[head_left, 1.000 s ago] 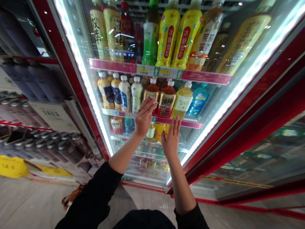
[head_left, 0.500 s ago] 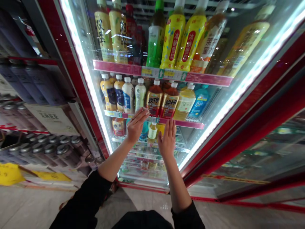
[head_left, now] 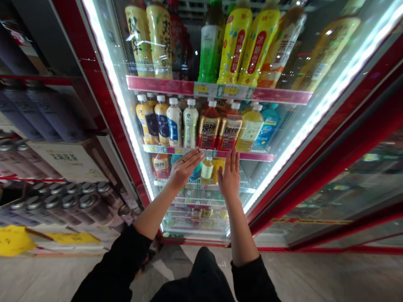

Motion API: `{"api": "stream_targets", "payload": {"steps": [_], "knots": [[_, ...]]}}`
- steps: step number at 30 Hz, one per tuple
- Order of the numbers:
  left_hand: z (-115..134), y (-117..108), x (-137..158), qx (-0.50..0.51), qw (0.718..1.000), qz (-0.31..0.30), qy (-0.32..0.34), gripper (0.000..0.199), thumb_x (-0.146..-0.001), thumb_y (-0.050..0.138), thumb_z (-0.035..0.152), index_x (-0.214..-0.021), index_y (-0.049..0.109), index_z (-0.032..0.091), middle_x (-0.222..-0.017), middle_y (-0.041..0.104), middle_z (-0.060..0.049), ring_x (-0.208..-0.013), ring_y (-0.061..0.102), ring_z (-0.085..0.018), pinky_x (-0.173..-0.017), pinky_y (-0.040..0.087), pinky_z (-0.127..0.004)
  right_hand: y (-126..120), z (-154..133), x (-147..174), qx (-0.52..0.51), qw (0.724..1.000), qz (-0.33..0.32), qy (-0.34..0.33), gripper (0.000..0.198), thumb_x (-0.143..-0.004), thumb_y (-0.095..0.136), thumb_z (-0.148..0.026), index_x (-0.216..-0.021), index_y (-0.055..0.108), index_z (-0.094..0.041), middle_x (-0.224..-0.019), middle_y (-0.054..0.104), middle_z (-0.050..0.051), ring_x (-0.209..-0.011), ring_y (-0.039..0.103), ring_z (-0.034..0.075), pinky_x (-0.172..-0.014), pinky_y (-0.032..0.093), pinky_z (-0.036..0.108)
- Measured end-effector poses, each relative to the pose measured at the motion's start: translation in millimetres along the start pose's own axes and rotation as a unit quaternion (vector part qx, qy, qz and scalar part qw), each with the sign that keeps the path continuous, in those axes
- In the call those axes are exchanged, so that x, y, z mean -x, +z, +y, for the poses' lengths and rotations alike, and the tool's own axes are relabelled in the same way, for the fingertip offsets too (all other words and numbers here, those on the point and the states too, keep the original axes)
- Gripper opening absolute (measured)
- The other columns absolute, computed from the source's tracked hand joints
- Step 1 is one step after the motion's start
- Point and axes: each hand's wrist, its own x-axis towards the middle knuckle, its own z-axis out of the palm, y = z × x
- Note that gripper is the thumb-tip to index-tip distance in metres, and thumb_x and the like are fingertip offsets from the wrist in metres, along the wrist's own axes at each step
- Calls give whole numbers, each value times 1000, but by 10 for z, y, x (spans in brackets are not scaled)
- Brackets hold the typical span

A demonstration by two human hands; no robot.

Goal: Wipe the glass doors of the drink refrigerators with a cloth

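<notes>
My left hand (head_left: 185, 167) is raised before the lit drinks cooler, fingers stretched out towards the right, holding nothing. My right hand (head_left: 229, 174) points upward with its fingers straight, also holding nothing. Both are near the pink price strip (head_left: 258, 157) of the second shelf; I cannot tell whether they touch anything. Above them stand two brown bottles with red and gold labels (head_left: 209, 128). A pale yellow bottle (head_left: 250, 129) and a blue bottle (head_left: 267, 128) are to the right; white-capped bottles (head_left: 174, 123) are to the left. Between my hands a small bottle (head_left: 207, 170) shows on a lower shelf.
Tall bottles, among them yellow ones (head_left: 234, 46), fill the top shelf. Red cooler frames (head_left: 126, 138) flank the lit interior. At left, shelves carry purple bottles (head_left: 44, 111), metal-topped containers (head_left: 88, 203) and yellow price tags (head_left: 74, 238). Grey floor (head_left: 47, 277) lies below.
The view has shifted a little, so the shelves' left ends and both my hands appear further right. My hands keep much the same pose, and a dark-clothed leg shows more at the bottom.
</notes>
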Motion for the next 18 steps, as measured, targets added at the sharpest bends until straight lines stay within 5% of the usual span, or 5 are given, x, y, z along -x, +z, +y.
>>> {"api": "stream_targets", "payload": {"steps": [5,9,14,18], "knots": [[-70,166,-292,11,993,96,-73,70,-110,49,2,-171,43,35,-157,70,-2,-156,58,-24,-131,57,-50,102,-105,-14,-9,999,23,28,86,-112,40,-29,-178,-15,-24,-191,5,13,-177,12,32,-140,31,60],[37,306,-296,22,997,53,-58,77,-111,49,1,-176,31,36,-161,68,-2,-157,56,-24,-131,56,-51,136,-92,-12,-6,999,25,24,84,-112,36,-31,-180,-13,-23,-192,2,11,-177,7,29,-141,30,57],[-36,-36,52,17,1000,-20,7,66,-112,54,6,-172,41,30,-151,75,-2,-151,63,-20,-123,63,-44,82,-75,0,5,999,46,18,81,-112,38,-32,-181,-3,-20,-190,14,16,-177,13,28,-139,32,56],[-285,-371,51,-3,999,16,-37,62,-110,52,3,-165,53,32,-149,76,-2,-152,62,-19,-127,60,-42,15,-123,-14,27,994,107,10,75,-113,39,-29,-182,11,-26,-184,36,15,-175,23,31,-137,35,65]]}}
